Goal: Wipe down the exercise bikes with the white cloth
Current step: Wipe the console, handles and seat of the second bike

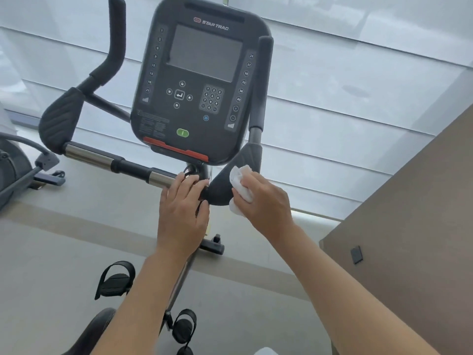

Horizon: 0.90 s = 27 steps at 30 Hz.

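Note:
An exercise bike stands right in front of me, its dark console (197,80) with a grey screen and keypad facing me. A crumpled white cloth (240,188) is held in my right hand (266,201) and pressed against the black right elbow pad (227,183) of the handlebar. My left hand (183,208) rests fingers-down on the handlebar (102,157) at its centre, just below the console, where the chrome section ends. The left elbow pad (61,116) and the upright grips are untouched. Two black pedals (116,278) with straps show below my arms.
A second machine (15,170) stands at the far left on the pale floor. Wide window blinds (358,85) fill the background. A brown wall (409,226) with a small dark fitting rises close on the right. The bike's front foot (213,245) sits under my hands.

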Each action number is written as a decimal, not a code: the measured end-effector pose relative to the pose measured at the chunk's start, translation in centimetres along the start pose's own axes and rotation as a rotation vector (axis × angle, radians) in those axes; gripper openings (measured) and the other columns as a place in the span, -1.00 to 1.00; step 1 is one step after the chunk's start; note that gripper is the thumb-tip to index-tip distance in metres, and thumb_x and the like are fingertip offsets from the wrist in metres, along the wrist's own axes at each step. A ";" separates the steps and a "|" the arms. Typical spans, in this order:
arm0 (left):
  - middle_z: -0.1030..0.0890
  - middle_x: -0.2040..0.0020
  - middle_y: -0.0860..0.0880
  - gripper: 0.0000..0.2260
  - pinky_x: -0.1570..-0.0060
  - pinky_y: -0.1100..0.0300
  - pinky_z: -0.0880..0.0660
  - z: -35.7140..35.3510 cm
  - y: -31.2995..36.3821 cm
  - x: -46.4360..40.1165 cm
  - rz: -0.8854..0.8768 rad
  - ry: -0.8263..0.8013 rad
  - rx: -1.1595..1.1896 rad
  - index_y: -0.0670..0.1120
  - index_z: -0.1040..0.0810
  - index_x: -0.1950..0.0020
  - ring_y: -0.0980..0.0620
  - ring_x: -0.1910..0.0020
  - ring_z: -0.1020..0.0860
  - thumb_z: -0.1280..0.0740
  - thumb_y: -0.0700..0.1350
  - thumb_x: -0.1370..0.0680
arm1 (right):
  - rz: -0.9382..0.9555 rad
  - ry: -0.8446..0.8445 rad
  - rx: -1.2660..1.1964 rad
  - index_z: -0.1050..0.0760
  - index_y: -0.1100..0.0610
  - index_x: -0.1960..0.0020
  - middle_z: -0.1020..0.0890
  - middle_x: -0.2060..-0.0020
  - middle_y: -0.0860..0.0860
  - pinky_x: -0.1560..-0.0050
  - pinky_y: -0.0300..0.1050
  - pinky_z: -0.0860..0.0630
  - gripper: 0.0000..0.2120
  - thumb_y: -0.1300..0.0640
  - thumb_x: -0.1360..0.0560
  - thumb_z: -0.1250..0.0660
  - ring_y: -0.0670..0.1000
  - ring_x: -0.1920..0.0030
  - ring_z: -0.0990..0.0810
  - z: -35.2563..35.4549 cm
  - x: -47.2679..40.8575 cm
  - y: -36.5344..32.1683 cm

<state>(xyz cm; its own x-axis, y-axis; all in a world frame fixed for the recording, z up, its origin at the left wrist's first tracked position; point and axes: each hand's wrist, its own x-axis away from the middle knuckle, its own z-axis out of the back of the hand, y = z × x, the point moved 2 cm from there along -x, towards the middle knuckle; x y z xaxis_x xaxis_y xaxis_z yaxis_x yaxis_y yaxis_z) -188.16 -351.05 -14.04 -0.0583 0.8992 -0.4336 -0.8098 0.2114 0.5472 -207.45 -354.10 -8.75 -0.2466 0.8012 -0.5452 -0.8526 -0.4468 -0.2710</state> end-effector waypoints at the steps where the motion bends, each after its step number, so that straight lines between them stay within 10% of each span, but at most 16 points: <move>1: -0.40 -0.57 0.01 -0.58 -0.58 -0.05 -0.22 0.0 0.4 0.7 0.018 -0.026 0.024 -0.03 -0.44 -0.54 -0.03 -0.66 -0.16 -0.25 -0.12 -0.67 | -0.049 -0.003 -0.014 -0.46 0.06 0.06 -0.55 0.21 -0.09 0.36 -0.12 -0.42 -0.81 0.00 -0.59 -0.41 0.07 0.34 -0.43 0.2 1.1 0.5; 27: -0.36 -0.58 0.04 -0.56 -0.51 -0.12 -0.29 5.6 11.4 20.6 0.369 -0.186 -0.158 0.05 -0.41 -0.54 -0.03 -0.55 -0.26 -0.31 0.01 -0.66 | -0.444 -0.096 -0.572 -0.48 -0.04 0.12 -0.58 0.24 -0.14 0.20 -0.10 -0.42 -0.80 -0.08 -0.59 -0.42 -0.02 0.24 -0.55 4.9 21.5 1.7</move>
<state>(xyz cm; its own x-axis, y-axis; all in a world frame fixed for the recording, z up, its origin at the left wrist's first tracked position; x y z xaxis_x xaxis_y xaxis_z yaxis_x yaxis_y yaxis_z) -195.38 -327.98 -12.75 -0.2657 0.9603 -0.0852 -0.8347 -0.1849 0.5187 -216.47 -335.68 -17.11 0.0052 0.9749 -0.2226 -0.5137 -0.1883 -0.8370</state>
